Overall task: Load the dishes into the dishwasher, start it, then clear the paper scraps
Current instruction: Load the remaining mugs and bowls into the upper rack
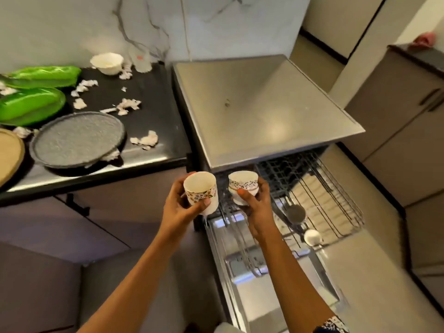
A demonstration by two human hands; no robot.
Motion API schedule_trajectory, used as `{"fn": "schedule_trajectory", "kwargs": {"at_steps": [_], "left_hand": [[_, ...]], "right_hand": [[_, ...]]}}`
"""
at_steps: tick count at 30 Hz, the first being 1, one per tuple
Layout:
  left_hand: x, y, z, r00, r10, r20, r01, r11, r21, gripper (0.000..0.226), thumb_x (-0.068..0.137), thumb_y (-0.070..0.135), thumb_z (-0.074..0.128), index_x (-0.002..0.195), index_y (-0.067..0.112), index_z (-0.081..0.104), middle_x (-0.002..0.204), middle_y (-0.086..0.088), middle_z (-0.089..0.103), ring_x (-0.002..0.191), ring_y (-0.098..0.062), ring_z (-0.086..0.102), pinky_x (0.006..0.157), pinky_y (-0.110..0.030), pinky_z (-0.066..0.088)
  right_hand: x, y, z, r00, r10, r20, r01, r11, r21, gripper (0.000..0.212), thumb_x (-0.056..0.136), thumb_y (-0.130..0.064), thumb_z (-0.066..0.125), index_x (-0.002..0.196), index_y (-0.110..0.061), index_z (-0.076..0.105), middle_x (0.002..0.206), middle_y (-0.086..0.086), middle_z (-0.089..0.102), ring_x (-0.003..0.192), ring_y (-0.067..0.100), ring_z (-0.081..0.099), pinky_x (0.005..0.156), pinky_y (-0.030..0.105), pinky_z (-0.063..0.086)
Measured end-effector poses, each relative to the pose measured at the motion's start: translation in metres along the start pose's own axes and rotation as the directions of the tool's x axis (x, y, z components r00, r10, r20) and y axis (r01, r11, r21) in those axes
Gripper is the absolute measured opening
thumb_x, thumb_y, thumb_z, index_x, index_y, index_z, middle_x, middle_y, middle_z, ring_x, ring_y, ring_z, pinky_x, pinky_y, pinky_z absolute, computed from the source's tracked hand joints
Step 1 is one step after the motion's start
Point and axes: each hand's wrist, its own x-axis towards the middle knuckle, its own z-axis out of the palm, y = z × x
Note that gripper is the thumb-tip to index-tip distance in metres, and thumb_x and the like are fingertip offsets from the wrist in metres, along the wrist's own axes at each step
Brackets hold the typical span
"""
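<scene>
Two cups are in our hands, held in the air just in front of the dishwasher [264,104]. Our left hand [182,205] wraps its fingers round the taller cup [200,191], which has a flowered band round it and is tipped so that we look into its mouth. Our right hand [258,204] grips the rounder cup [243,185] from below, thumb across its patterned band. The two cups are near each other but apart.

Below them and to the right, the rack [336,200] is pulled out over the open door [276,284]. A small white cup [311,236] sits at its near edge, with a dark round thing just beside it that we cannot make out. Most of the rack looks free.

We judge that we are in the loading step, early on, with starting the machine and clearing the paper to come. The next move calls for bringing both cups down over the rack, turning each mouth down, and seating them between the wires clear of the white cup, one hand at a time if they crowd each other.

To the left, the black desk [156,104] carries what is left to load: a grey plate [78,139] hanging slightly over the front edge, two green plates [31,105], a white bowl [107,63] and a glass [141,61] by the wall. Paper scraps [127,105] lie scattered among them.
</scene>
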Motion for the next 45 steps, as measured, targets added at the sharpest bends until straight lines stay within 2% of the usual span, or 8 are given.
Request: {"fn": "schedule_trajectory", "kwargs": {"at_steps": [9, 13, 15, 19, 22, 28, 35, 45], "left_hand": [[-0.031, -0.072, 0.077, 0.964, -0.263, 0.037, 0.264, 0.963, -0.060, 0.086, 0.038, 0.042, 0.088, 0.113, 0.020, 0.052, 0.105, 0.002, 0.066, 0.090, -0.010, 0.066, 0.068, -0.020, 0.053], [-0.038, -0.099, 0.112, 0.949, -0.314, -0.029, 0.311, 0.948, -0.069, 0.093, 0.033, 0.054, 0.090, 0.112, 0.021, 0.054, 0.103, 0.003, 0.068, 0.091, -0.010, 0.067, 0.069, -0.021, 0.053], [-0.041, -0.112, 0.129, 0.940, -0.332, -0.082, 0.326, 0.942, -0.075, 0.094, 0.031, 0.058, 0.090, 0.111, 0.022, 0.054, 0.103, 0.002, 0.068, 0.090, -0.010, 0.068, 0.068, -0.022, 0.054], [-0.050, -0.139, 0.160, 0.906, -0.346, -0.243, 0.326, 0.938, -0.120, 0.094, 0.029, 0.057, 0.089, 0.108, 0.021, 0.055, 0.101, 0.000, 0.067, 0.086, -0.009, 0.067, 0.065, -0.023, 0.055], [-0.056, -0.150, 0.180, 0.872, -0.345, -0.348, 0.298, 0.937, -0.183, 0.077, 0.036, 0.038, 0.086, 0.104, 0.021, 0.055, 0.091, 0.007, 0.070, 0.082, -0.009, 0.066, 0.065, -0.023, 0.056], [-0.065, -0.162, 0.195, 0.824, -0.343, -0.451, 0.249, 0.934, -0.255, 0.069, 0.043, 0.032, 0.078, 0.107, 0.022, 0.055, 0.096, 0.002, 0.066, 0.084, -0.011, 0.066, 0.063, -0.022, 0.055], [-0.068, -0.171, 0.195, 0.812, -0.325, -0.484, 0.233, 0.942, -0.242, 0.069, 0.042, 0.031, 0.077, 0.106, 0.023, 0.054, 0.097, 0.002, 0.066, 0.082, -0.008, 0.066, 0.064, -0.022, 0.055], [-0.066, -0.183, 0.186, 0.831, -0.342, -0.439, 0.271, 0.938, -0.216, 0.072, 0.044, 0.031, 0.078, 0.110, 0.023, 0.052, 0.106, -0.004, 0.063, 0.091, -0.014, 0.064, 0.065, -0.021, 0.054]], "right_hand": [[0.003, -0.022, -0.151, 0.967, 0.078, -0.242, -0.116, 0.982, -0.146, 0.046, 0.083, -0.003, 0.066, 0.121, -0.018, 0.046, 0.118, 0.014, 0.057, 0.102, 0.028, 0.060, 0.075, 0.034, 0.057], [0.024, -0.035, -0.220, 0.956, 0.134, -0.260, -0.229, 0.894, -0.384, 0.058, 0.076, -0.002, 0.073, 0.126, -0.015, 0.046, 0.115, 0.011, 0.055, 0.098, 0.026, 0.059, 0.067, 0.027, 0.058], [0.043, -0.032, -0.252, 0.977, 0.095, -0.189, -0.193, 0.767, -0.612, 0.066, 0.068, -0.003, 0.080, 0.126, -0.010, 0.049, 0.113, 0.007, 0.055, 0.100, 0.024, 0.057, 0.065, 0.018, 0.054], [0.088, -0.009, -0.287, 0.971, 0.227, 0.077, 0.018, 0.251, -0.968, 0.078, 0.062, -0.022, 0.086, 0.130, -0.019, 0.049, 0.125, 0.003, 0.049, 0.116, 0.021, 0.046, 0.093, 0.024, 0.039], [0.111, 0.014, -0.288, 0.908, 0.354, 0.223, 0.225, 0.035, -0.974, 0.084, 0.064, -0.024, 0.084, 0.137, -0.021, 0.042, 0.136, 0.011, 0.042, 0.126, 0.033, 0.039, 0.105, 0.040, 0.036], [0.140, 0.047, -0.268, 0.827, 0.506, 0.246, 0.442, -0.313, -0.840, 0.079, 0.078, -0.020, 0.071, 0.145, -0.020, 0.029, 0.143, 0.016, 0.033, 0.130, 0.039, 0.032, 0.102, 0.045, 0.039], [0.149, 0.078, -0.259, 0.816, 0.497, 0.296, 0.522, -0.412, -0.747, 0.066, 0.083, 0.001, 0.055, 0.141, -0.015, 0.030, 0.146, 0.016, 0.024, 0.136, 0.038, 0.020, 0.090, 0.048, 0.049], [0.154, 0.102, -0.271, 0.791, 0.542, 0.283, 0.533, -0.386, -0.753, 0.069, 0.084, -0.006, 0.062, 0.143, -0.014, 0.027, 0.147, 0.015, 0.026, 0.138, 0.037, 0.019, 0.099, 0.049, 0.042]]}}
